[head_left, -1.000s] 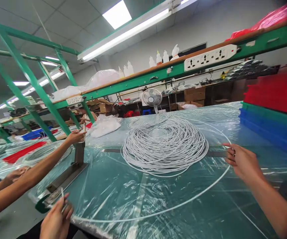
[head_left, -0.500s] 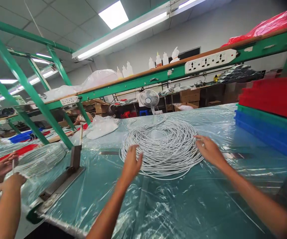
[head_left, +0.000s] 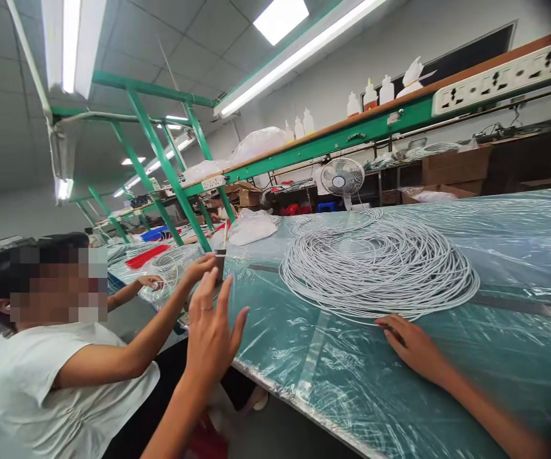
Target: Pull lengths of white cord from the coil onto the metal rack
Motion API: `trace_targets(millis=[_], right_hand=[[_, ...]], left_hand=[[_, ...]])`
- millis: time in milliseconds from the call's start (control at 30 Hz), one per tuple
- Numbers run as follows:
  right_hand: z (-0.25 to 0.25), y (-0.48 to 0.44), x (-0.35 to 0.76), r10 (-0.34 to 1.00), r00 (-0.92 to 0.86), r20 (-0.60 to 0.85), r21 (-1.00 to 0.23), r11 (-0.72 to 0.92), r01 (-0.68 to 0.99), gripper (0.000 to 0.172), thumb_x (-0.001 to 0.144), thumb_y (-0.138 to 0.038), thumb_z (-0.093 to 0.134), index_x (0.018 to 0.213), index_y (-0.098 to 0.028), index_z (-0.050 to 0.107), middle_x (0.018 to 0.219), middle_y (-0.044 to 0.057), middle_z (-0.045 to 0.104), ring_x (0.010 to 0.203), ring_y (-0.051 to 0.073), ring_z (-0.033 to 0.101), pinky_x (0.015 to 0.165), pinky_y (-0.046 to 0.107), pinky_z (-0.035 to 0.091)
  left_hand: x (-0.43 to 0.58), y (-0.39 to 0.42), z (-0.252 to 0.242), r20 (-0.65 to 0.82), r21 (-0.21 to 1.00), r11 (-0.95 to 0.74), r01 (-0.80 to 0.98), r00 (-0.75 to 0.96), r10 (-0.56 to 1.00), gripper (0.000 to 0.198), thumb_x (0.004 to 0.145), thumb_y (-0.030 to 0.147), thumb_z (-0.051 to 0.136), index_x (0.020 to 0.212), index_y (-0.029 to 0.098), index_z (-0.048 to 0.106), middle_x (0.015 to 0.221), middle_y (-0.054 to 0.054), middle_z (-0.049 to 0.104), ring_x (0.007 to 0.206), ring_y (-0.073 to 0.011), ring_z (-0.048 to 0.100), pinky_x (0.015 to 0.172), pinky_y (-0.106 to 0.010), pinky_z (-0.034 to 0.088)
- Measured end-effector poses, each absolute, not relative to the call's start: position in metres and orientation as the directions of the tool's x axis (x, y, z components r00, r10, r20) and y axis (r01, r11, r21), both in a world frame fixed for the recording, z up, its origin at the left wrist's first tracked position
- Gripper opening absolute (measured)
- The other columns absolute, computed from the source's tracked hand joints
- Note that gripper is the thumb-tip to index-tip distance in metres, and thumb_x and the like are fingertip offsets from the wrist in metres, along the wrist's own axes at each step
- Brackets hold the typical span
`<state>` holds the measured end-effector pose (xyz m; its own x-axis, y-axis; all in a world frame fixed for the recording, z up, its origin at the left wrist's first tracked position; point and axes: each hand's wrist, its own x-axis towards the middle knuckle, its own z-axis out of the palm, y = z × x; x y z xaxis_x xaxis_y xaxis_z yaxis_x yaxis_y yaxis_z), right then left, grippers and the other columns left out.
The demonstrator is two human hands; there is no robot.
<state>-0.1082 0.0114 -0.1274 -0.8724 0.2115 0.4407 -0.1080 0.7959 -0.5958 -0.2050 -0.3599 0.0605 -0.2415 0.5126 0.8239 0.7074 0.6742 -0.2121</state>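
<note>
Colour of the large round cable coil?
The large round cable coil is pale whitish-grey; it shows best in the head view.

glossy, wrinkled plastic sheeting (head_left: 275, 360) covers the table (head_left: 519, 242); the cable coil (head_left: 375, 280) looks smooth, the green frame (head_left: 154, 137) painted metal.

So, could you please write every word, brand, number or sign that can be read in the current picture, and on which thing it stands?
No readable text anywhere.
Fan hub: its small mark is too blurred to read.
Power strip at right: no lettering can be made out.
Cable coil: no print can be made out.
</note>
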Motion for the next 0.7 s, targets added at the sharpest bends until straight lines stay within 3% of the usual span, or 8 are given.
trace_targets(millis=[100, 167, 267, 333, 400, 500, 700], right_hand=[[-0.128, 0.016, -0.103, 0.252, -0.851, 0.460, -0.622, 0.775, -0.107, 0.027, 0.088, -0.032, 0.039, 0.099, -0.022, 0.063, 0.093, 0.009, 0.065, 0.072, 0.020, 0.063, 0.063, 0.033, 0.052], [-0.127, 0.017, -0.099, 0.268, -0.841, 0.470, -0.632, 0.768, -0.109, 0.026, 0.088, -0.031, 0.040, 0.099, -0.021, 0.062, 0.091, 0.009, 0.065, 0.072, 0.020, 0.062, 0.063, 0.033, 0.052], [-0.126, 0.017, -0.097, 0.252, -0.841, 0.479, -0.629, 0.767, -0.128, 0.025, 0.090, -0.028, 0.039, 0.100, -0.020, 0.060, 0.094, 0.010, 0.064, 0.079, 0.021, 0.062, 0.069, 0.035, 0.051], [-0.126, 0.015, -0.097, 0.231, -0.844, 0.485, -0.621, 0.770, -0.146, 0.025, 0.091, -0.026, 0.037, 0.099, -0.019, 0.059, 0.096, 0.010, 0.064, 0.083, 0.020, 0.062, 0.073, 0.035, 0.051], [-0.126, 0.013, -0.098, 0.213, -0.848, 0.486, -0.611, 0.777, -0.154, 0.023, 0.090, -0.024, 0.037, 0.098, -0.019, 0.059, 0.094, 0.009, 0.063, 0.082, 0.020, 0.061, 0.074, 0.035, 0.050], [-0.124, 0.011, -0.102, 0.213, -0.836, 0.506, -0.601, 0.782, -0.164, 0.021, 0.088, -0.019, 0.040, 0.094, -0.019, 0.060, 0.089, 0.008, 0.062, 0.079, 0.019, 0.060, 0.073, 0.034, 0.049], [-0.119, 0.005, -0.102, 0.291, -0.772, 0.565, -0.602, 0.785, -0.145, 0.019, 0.082, -0.010, 0.047, 0.088, -0.019, 0.063, 0.085, 0.005, 0.063, 0.080, 0.017, 0.060, 0.075, 0.031, 0.047]], left_hand=[[-0.218, -0.337, 0.065, 0.631, -0.402, 0.588, 0.702, -0.253, 0.733, 0.067, 0.089, 0.026, 0.077, 0.142, 0.015, 0.038, 0.146, -0.012, 0.014, 0.136, -0.0328, 0.015, 0.115, -0.052, 0.017], [-0.227, -0.322, 0.056, 0.473, -0.487, 0.494, 0.720, -0.258, 0.843, 0.074, 0.082, 0.024, 0.086, 0.141, 0.019, 0.042, 0.144, -0.010, 0.021, 0.131, -0.0320, 0.024, 0.112, -0.052, 0.023], [-0.233, -0.310, 0.035, 0.168, -0.511, 0.321, 0.798, -0.274, 0.947, 0.043, 0.086, 0.019, 0.082, 0.122, 0.019, 0.058, 0.115, -0.008, 0.050, 0.102, -0.0263, 0.050, 0.091, -0.042, 0.043], [-0.230, -0.311, 0.021, 0.026, -0.470, 0.229, 0.853, -0.246, 0.969, 0.019, 0.088, 0.014, 0.079, 0.100, 0.017, 0.065, 0.091, -0.004, 0.053, 0.083, -0.0209, 0.053, 0.077, -0.031, 0.045], [-0.220, -0.313, 0.010, 0.031, -0.387, 0.177, 0.905, -0.179, 0.983, 0.015, 0.087, 0.011, 0.078, 0.089, 0.016, 0.064, 0.083, -0.002, 0.051, 0.077, -0.0176, 0.052, 0.070, -0.025, 0.041], [-0.194, -0.305, 0.002, 0.167, -0.208, 0.131, 0.969, -0.097, 0.981, 0.009, 0.092, 0.013, 0.070, 0.088, 0.017, 0.064, 0.078, -0.002, 0.049, 0.070, -0.0142, 0.050, 0.064, -0.020, 0.038], [-0.133, -0.207, -0.006, 0.264, -0.055, 0.015, 0.998, 0.001, 0.964, 0.015, 0.102, 0.018, 0.048, 0.106, 0.021, 0.062, 0.092, -0.006, 0.053, 0.077, -0.0161, 0.054, 0.063, -0.018, 0.041]])
